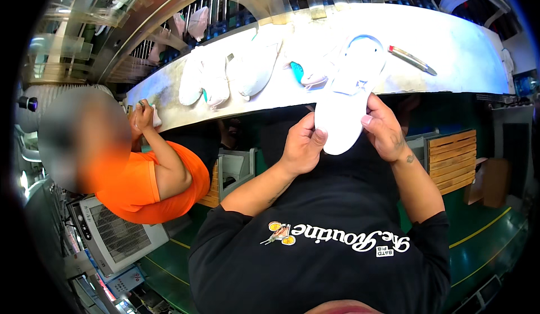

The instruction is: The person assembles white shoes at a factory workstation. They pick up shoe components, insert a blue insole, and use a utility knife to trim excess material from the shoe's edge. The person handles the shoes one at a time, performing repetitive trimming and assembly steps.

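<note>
Harsh light bleaches the table [458,47] beyond the right grip [386,129] and the shoe [341,114] it holds; the floor [472,252] below lies dim, edges bowing toward black corners.

The head camera, left of a side-by-side fisheye pair, is looking down and forward from the wearer's head. The black shirt [315,263] is lying nearest, along the lower edge; the left hand [302,148] and right hand [387,129] are showing farther off, near the middle. The white table [450,38] is bending across the top.
</note>
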Demonstrator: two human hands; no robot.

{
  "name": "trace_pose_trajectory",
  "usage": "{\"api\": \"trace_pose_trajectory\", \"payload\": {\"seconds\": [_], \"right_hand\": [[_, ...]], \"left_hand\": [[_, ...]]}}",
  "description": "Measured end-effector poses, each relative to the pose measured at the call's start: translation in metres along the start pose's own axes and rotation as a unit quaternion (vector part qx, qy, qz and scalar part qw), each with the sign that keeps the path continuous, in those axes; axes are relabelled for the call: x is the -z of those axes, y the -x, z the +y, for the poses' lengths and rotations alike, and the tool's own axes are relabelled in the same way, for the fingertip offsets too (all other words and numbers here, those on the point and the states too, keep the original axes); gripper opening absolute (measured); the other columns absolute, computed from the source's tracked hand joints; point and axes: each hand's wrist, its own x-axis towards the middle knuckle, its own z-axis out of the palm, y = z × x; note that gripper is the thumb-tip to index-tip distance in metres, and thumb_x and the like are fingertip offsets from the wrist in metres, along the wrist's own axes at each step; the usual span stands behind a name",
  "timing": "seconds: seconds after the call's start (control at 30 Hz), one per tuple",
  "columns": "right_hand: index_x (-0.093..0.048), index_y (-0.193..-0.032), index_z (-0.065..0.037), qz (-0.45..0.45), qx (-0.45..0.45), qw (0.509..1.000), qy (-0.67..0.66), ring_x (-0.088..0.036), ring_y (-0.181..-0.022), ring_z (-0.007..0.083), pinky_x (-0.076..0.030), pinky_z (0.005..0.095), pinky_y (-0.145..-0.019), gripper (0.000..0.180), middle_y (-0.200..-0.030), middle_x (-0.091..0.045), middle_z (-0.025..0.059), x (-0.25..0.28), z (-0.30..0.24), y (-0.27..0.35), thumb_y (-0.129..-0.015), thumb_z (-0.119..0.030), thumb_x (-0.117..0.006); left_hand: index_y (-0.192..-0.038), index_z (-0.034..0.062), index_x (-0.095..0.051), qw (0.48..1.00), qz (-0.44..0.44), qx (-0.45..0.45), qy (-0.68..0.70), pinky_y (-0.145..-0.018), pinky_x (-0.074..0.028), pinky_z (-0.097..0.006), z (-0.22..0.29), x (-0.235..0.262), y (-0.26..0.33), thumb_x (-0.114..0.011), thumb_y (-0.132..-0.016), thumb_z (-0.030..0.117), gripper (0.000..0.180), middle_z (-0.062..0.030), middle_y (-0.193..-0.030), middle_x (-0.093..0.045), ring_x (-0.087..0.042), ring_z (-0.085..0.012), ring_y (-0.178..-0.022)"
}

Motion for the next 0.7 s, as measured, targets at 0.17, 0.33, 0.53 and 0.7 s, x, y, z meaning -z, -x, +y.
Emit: {"api": "trace_pose_trajectory", "payload": {"seconds": [0.17,0.33,0.53,0.7], "right_hand": [[-0.038,-0.163,0.011,0.011,-0.007,1.0,0.004,-0.056,-0.14,0.0232,-0.041,0.0371,-0.121,0.061,-0.154,-0.059,0.0181,0.003,0.007,-0.006,-0.108,-0.013,-0.048],[-0.044,-0.158,0.011,0.079,-0.026,0.994,0.066,-0.061,-0.135,0.0215,-0.046,0.0347,-0.116,0.054,-0.149,-0.062,0.0172,0.006,0.009,-0.009,-0.107,-0.002,-0.054],[-0.051,-0.153,0.008,0.178,-0.063,0.969,0.16,-0.068,-0.127,0.0192,-0.052,0.0331,-0.108,0.049,-0.138,-0.07,0.017,0.048,0.017,-0.006,-0.105,0.001,-0.056],[-0.052,-0.153,0.007,0.189,-0.102,0.956,0.201,-0.071,-0.122,0.0192,-0.055,0.0329,-0.105,0.05,-0.135,-0.073,0.0175,0.071,0.02,-0.015,-0.104,-0.002,-0.058]], "left_hand": [[-0.14,-0.0044,-0.061,1.0,0.0,-0.005,-0.014,-0.096,-0.054,-0.029,-0.005,0.006,-0.008,-0.055,-0.111,0.063,0.074,-0.007,-0.125,-0.072,-0.065,-0.0104,-0.11],[-0.137,-0.0037,-0.061,0.995,0.032,-0.04,-0.09,-0.095,-0.054,-0.031,-0.015,0.011,-0.023,-0.068,-0.108,0.054,0.065,-0.0106,-0.118,-0.07,-0.066,-0.0161,-0.106],[-0.141,0.0098,-0.052,0.747,0.095,-0.258,-0.606,-0.116,-0.037,-0.063,-0.019,0.052,-0.094,-0.103,-0.07,0.041,0.092,-0.0251,-0.152,-0.042,-0.038,-0.0509,-0.145],[-0.14,0.0081,-0.055,0.717,0.109,-0.29,-0.624,-0.116,-0.047,-0.058,-0.033,0.067,-0.141,-0.104,-0.067,0.031,0.091,-0.0262,-0.153,-0.049,-0.051,-0.05,-0.141]]}}
